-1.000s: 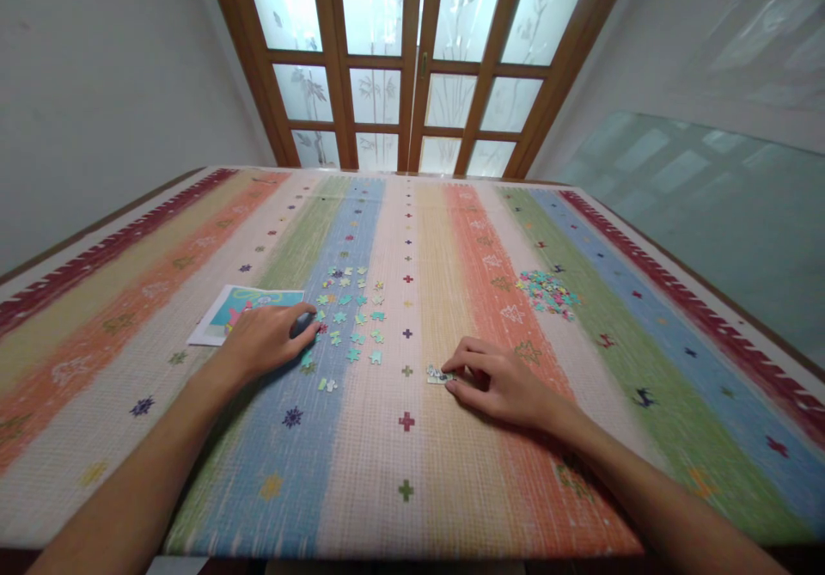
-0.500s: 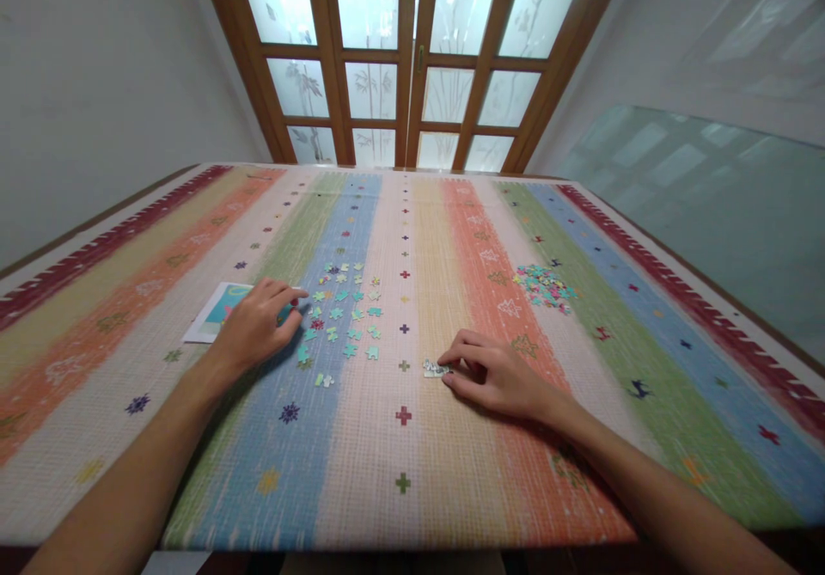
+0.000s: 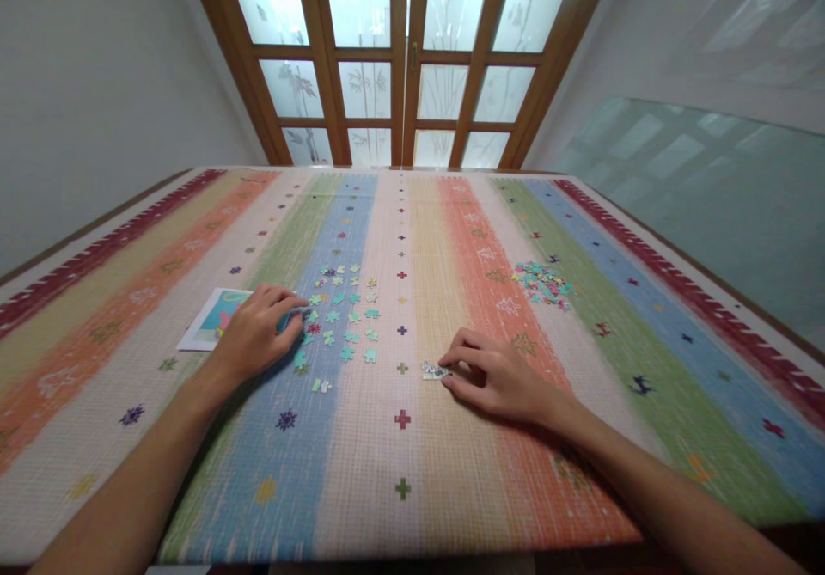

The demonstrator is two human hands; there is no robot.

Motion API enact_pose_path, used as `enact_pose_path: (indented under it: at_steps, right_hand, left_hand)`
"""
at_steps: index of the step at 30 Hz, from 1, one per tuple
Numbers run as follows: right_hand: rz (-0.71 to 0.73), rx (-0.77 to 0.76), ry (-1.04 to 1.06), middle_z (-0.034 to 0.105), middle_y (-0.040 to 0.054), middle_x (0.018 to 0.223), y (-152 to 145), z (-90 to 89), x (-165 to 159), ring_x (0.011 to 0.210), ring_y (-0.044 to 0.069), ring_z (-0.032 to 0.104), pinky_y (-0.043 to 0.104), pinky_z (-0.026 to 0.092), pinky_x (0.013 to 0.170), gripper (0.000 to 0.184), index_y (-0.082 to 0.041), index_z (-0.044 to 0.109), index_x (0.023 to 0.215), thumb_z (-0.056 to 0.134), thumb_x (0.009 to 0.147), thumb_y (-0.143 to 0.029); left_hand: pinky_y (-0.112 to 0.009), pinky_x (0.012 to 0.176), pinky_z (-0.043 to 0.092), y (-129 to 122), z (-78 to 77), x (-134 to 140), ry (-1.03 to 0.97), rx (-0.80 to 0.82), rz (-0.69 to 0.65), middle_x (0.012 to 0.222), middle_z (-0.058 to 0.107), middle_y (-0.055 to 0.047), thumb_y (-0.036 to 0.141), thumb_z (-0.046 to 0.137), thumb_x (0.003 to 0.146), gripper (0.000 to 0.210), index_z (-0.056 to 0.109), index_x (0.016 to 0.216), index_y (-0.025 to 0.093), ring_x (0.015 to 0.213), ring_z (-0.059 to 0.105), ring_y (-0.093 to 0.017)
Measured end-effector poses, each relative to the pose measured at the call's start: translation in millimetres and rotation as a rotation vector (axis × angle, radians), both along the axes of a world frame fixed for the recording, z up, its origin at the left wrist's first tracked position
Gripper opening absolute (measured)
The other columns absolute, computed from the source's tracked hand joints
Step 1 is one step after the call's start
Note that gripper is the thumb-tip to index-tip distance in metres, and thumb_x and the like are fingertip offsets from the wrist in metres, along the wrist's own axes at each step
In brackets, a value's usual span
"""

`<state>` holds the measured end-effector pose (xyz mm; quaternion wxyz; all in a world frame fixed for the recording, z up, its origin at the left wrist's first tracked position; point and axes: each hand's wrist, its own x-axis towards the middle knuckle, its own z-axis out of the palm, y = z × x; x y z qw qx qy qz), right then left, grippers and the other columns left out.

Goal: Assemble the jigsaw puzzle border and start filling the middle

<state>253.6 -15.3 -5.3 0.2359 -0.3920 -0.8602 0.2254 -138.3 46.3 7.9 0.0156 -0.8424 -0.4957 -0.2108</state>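
My left hand (image 3: 263, 327) rests on the cloth with its fingers stretched forward and the thumb apart. It partly covers a picture card (image 3: 210, 321), and its index fingertip is close to loose teal puzzle pieces (image 3: 337, 299); whether it touches one I cannot tell. My right hand (image 3: 493, 373) is closed, thumb and fingers at the edge of a small strip of joined puzzle pieces (image 3: 431, 371) lying on the yellow stripe. Two light pieces, apparently joined (image 3: 320, 386), lie nearer to me on the blue stripe.
A heap of mixed-colour puzzle pieces (image 3: 545, 284) lies on the right side of the striped tablecloth (image 3: 374, 472). Beyond the far table edge stands a wooden door with frosted panes (image 3: 366, 89). A glass panel (image 3: 702, 188) leans along the right.
The camera view has shifted slightly. My left hand has moved a little relative to the picture card, uncovering more of its picture. My right hand stays at the joined strip.
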Motion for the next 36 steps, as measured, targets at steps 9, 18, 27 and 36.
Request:
enact_pose_path:
  at_steps: [9,18,27,36]
  right_hand:
    - [0.010,0.000,-0.018,0.067,0.0087,0.095,-2.6,-0.3,2.2,0.076,0.017,0.061,0.032,0.048,0.069,0.017,-0.018,0.074,0.102,0.060,0.096,-0.025]
    - [0.019,0.007,-0.046,0.068,0.0086,0.099,-3.8,-0.3,3.6,0.079,0.017,0.063,0.032,0.049,0.071,0.018,-0.019,0.075,0.105,0.059,0.096,-0.024]
    - [0.030,0.027,-0.057,0.068,0.0094,0.097,-4.1,1.5,2.6,0.074,0.017,0.062,0.031,0.048,0.068,0.019,-0.018,0.075,0.104,0.058,0.097,-0.025]
    - [0.026,0.033,-0.047,0.069,0.0092,0.097,-3.5,0.5,3.0,0.074,0.016,0.062,0.031,0.048,0.067,0.018,-0.018,0.075,0.103,0.059,0.097,-0.025]
  left_hand:
    - [-0.050,0.093,0.055,-4.6,4.0,5.2,-0.009,0.003,-0.011,0.102,0.071,-0.013,0.033,0.045,0.096,0.033,0.075,0.102,0.021,0.102,0.064,-0.031]
    - [-0.050,0.093,0.054,-3.5,-2.7,4.2,0.008,-0.024,-0.092,0.103,0.071,-0.012,0.021,0.046,0.093,0.031,0.074,0.106,0.022,0.099,0.064,-0.030]
    - [-0.048,0.094,0.054,-3.9,2.9,-1.7,0.003,-0.056,-0.093,0.108,0.072,-0.011,0.019,0.048,0.093,0.030,0.074,0.107,0.022,0.102,0.064,-0.027]
    - [-0.048,0.095,0.054,-3.5,7.1,-6.8,0.058,0.048,0.032,0.106,0.070,-0.013,0.032,0.049,0.096,0.029,0.073,0.105,0.020,0.102,0.063,-0.030]
